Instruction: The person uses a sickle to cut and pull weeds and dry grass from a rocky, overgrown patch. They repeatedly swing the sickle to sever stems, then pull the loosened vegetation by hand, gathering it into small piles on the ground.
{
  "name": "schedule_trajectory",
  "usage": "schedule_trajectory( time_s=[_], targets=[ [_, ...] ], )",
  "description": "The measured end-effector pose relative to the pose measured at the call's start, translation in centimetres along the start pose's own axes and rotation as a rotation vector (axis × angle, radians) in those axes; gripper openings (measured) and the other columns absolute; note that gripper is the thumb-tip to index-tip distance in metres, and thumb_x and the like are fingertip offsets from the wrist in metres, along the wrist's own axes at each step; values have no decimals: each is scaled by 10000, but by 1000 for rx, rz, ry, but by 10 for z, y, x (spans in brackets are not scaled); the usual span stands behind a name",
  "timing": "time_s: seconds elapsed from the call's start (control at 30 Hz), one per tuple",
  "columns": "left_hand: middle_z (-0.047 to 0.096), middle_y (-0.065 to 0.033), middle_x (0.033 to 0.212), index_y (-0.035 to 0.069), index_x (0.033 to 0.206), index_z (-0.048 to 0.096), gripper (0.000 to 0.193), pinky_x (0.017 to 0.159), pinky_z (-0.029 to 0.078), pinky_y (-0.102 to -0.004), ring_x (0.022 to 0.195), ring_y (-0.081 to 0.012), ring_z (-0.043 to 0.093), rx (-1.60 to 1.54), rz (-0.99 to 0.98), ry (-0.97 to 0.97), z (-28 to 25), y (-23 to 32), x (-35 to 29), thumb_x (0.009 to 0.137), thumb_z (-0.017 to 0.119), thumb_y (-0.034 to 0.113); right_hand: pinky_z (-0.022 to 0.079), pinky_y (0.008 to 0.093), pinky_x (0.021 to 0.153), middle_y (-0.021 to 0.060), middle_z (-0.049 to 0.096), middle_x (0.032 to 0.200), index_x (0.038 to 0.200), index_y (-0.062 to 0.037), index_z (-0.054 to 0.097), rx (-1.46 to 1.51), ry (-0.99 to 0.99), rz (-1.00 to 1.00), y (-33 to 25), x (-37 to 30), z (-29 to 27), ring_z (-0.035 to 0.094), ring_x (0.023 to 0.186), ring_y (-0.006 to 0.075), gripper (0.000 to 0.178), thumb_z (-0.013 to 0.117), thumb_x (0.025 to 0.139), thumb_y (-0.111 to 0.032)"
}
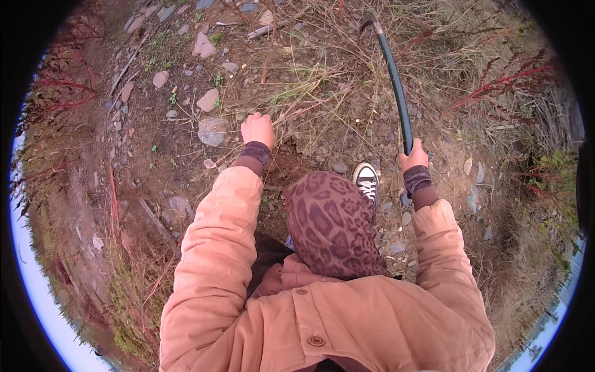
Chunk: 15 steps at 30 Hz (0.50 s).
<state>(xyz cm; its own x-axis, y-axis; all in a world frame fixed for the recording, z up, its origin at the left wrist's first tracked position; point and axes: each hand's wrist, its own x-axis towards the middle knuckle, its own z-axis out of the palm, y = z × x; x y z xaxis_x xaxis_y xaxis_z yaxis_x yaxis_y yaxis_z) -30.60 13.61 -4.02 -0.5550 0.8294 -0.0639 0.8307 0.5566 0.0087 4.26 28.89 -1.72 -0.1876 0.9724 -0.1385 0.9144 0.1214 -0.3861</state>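
Observation:
My right hand (pixel 414 155) is closed around the lower end of a long, slightly bent dark-green handle. This is a sickle (pixel 396 87), reaching away from me. At its far end a metal collar joins a dark curved blade (pixel 367 23), which points left and lies partly among dry stems. My left hand (pixel 258 130) is closed in a fist at the near-left end of some grass stalks (pixel 304 93). Green and straw-coloured, they spread out to the right of the fist over bare soil. The fingers' undersides are hidden.
Stones, among them a pale flat rock (pixel 213 131), are scattered over the soil at the left. Dry grass (pixel 483 118) and reddish weeds (pixel 505 84) grow thickly on the right. My black-and-white sneaker (pixel 367 183) stands between my arms, beside my leopard-patterned knee (pixel 334 223).

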Motion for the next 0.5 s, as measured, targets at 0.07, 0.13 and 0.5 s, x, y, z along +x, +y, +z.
schedule_trajectory(
  time_s=[0.07,0.13,0.5],
  targets=[
    [533,-57,906,127,816,607,111,743,424,-390,938,-239,500,7,14,-30,3,7,1,738,584,202,445,470,664,245,578,746,937,-59,404,8,26,-73,-2,28,2,558,760,419,334,610,689,-144],
    [523,-50,923,131,819,610,113,752,417,-386,960,-227,486,7,21,-18,3,11,3,736,584,202,447,471,670,249,579,756,946,-58,400,-79,-18,-44,6,35,-1,559,767,418,335,608,699,-147],
    [507,-69,1009,127,896,629,184,829,346,-417,1025,-219,455,6,-20,-203,20,24,-9,733,544,136,438,476,603,260,556,688,973,-56,431,-62,-164,145,143,-229,-67,549,689,434,368,599,652,-125]
  ],
)
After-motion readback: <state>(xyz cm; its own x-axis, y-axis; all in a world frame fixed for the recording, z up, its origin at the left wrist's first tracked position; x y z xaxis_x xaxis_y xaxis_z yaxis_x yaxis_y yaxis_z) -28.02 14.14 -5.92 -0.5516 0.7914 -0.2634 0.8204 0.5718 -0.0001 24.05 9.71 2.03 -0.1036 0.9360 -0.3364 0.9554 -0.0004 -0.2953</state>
